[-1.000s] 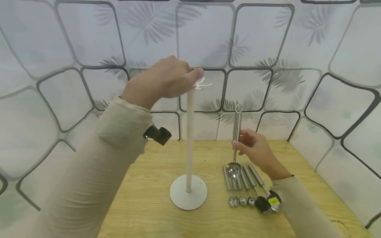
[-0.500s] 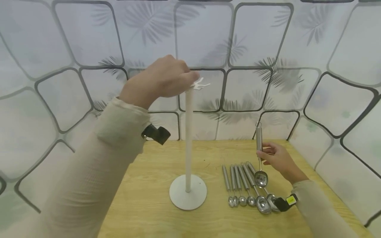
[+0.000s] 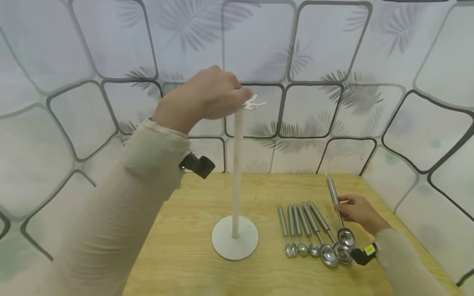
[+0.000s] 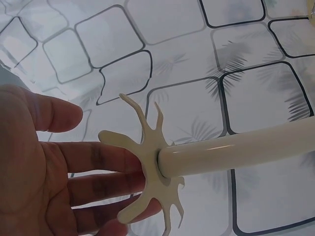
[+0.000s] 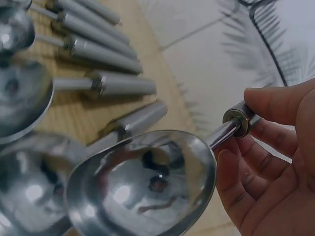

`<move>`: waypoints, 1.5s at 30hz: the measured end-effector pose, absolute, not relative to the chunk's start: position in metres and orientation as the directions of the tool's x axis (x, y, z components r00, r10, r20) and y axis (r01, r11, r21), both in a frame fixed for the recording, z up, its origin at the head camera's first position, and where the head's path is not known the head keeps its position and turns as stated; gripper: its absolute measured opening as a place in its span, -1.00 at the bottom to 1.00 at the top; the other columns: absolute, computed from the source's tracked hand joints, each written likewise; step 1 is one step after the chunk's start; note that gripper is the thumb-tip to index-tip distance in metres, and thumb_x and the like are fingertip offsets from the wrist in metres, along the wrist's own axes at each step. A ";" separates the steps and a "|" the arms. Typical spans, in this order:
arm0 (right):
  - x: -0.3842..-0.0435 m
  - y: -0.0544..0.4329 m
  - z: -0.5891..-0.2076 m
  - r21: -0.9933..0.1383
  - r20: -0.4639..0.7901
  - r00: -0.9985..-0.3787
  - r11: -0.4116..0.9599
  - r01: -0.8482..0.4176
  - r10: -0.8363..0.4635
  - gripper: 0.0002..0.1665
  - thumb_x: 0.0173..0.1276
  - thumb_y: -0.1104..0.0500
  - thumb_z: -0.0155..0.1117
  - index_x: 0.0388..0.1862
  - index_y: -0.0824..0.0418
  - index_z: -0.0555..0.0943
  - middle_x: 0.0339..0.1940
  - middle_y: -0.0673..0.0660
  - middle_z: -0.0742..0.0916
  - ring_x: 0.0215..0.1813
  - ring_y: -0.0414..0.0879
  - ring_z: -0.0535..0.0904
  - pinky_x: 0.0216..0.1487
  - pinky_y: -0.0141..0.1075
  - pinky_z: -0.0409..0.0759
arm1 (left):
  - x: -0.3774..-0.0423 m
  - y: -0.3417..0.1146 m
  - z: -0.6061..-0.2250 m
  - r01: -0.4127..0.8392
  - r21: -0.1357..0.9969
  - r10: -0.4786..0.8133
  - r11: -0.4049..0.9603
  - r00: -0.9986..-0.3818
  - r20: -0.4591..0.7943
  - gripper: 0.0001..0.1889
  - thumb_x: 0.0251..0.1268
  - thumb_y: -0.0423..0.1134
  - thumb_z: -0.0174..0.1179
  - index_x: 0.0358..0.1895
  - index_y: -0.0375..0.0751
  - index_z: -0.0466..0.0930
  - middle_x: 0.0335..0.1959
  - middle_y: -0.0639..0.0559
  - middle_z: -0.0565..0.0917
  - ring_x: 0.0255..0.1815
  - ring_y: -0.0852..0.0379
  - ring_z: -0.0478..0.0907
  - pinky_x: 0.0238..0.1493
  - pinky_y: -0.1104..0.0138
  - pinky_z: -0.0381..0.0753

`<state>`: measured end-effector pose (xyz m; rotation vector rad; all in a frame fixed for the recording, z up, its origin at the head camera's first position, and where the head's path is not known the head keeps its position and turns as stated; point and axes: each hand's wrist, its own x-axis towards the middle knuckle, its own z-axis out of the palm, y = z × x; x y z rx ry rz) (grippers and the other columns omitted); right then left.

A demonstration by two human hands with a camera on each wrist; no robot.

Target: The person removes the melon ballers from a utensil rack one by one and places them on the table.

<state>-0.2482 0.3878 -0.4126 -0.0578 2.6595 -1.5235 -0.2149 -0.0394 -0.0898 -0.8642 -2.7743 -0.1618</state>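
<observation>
In the head view, my right hand (image 3: 357, 211) pinches a metal scoop (image 3: 332, 189) between thumb and fingers by its handle. Its oval bowl (image 5: 147, 182) hangs low over the bowl of the rightmost scoop (image 3: 341, 251) in the row; whether they touch I cannot tell. My left hand (image 3: 205, 96) is at the top of a white stand. In the left wrist view its fingers (image 4: 98, 187) lie fairly straight against the stand's branching hook top (image 4: 155, 172), with the thumb held apart. The white pole (image 3: 237, 176) rises from a round base (image 3: 235, 248).
Several metal scoops (image 3: 305, 222) of differing size lie side by side on the wooden table (image 3: 177, 263), handles pointing away, bowls nearer me. A patterned curtain (image 3: 255, 41) surrounds the table at the back and sides.
My right hand has carried the scoop rightward and down, from over the left of the row to its right end, uncovering the other scoops. My left hand has stayed at the stand's top.
</observation>
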 end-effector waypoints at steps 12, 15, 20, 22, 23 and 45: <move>-0.246 0.407 -0.441 -0.867 -0.218 -0.973 0.474 0.154 -0.082 -0.36 0.42 0.25 0.14 0.23 0.73 0.21 -0.29 0.12 0.67 -0.31 -0.11 0.62 -0.25 -0.26 0.64 | -0.211 -0.036 -0.090 0.553 0.063 0.527 0.831 -0.818 0.231 -0.45 0.49 0.14 -0.29 0.06 -0.06 0.66 0.06 -0.04 0.59 0.09 -0.04 0.45 0.13 0.07 0.38; -0.246 0.409 -0.446 -0.857 -0.224 -0.971 0.492 0.155 -0.085 -0.37 0.40 0.24 0.15 0.21 0.73 0.24 -0.30 0.11 0.66 -0.30 -0.10 0.61 -0.25 -0.26 0.64 | -0.210 -0.035 -0.090 0.544 0.070 0.518 0.836 -0.826 0.224 -0.46 0.50 0.14 -0.29 0.03 -0.05 0.66 0.03 -0.02 0.58 0.04 -0.02 0.45 0.07 0.09 0.40; -0.245 0.414 -0.450 -0.830 -0.205 -0.976 0.542 0.133 -0.074 -0.41 0.38 0.24 0.15 0.17 0.72 0.30 -0.33 0.09 0.64 -0.31 -0.11 0.55 -0.29 -0.26 0.60 | -0.209 -0.032 -0.091 0.543 0.061 0.521 0.838 -0.827 0.212 -0.47 0.50 0.13 -0.28 0.09 -0.04 0.64 0.10 0.01 0.55 0.10 -0.01 0.43 0.09 0.11 0.39; -0.245 0.414 -0.452 -0.824 -0.201 -0.977 0.553 0.128 -0.072 -0.41 0.38 0.25 0.15 0.16 0.72 0.30 -0.34 0.09 0.64 -0.32 -0.11 0.55 -0.30 -0.26 0.60 | -0.209 -0.031 -0.091 0.547 0.046 0.528 0.836 -0.824 0.206 -0.47 0.51 0.13 -0.29 0.16 -0.01 0.61 0.17 0.00 0.53 0.19 -0.04 0.41 0.17 0.09 0.37; -0.245 0.414 -0.452 -0.823 -0.201 -0.977 0.554 0.128 -0.073 -0.41 0.38 0.25 0.15 0.16 0.73 0.30 -0.34 0.09 0.65 -0.32 -0.10 0.56 -0.30 -0.25 0.61 | -0.208 -0.031 -0.091 0.550 0.037 0.533 0.834 -0.821 0.205 -0.47 0.51 0.12 -0.30 0.17 -0.01 0.60 0.19 0.01 0.52 0.22 -0.04 0.40 0.19 0.09 0.36; -0.244 0.408 -0.446 -0.745 -0.192 -0.980 0.658 0.113 -0.049 -0.45 0.36 0.19 0.23 0.09 0.66 0.40 -0.26 0.18 0.68 -0.27 -0.02 0.64 -0.25 -0.17 0.65 | -0.214 -0.045 -0.109 0.690 0.115 0.575 0.715 -0.674 0.464 -0.46 0.54 0.04 -0.25 -0.33 -0.18 0.68 -0.28 -0.01 0.69 -0.13 0.03 0.54 0.01 0.17 0.42</move>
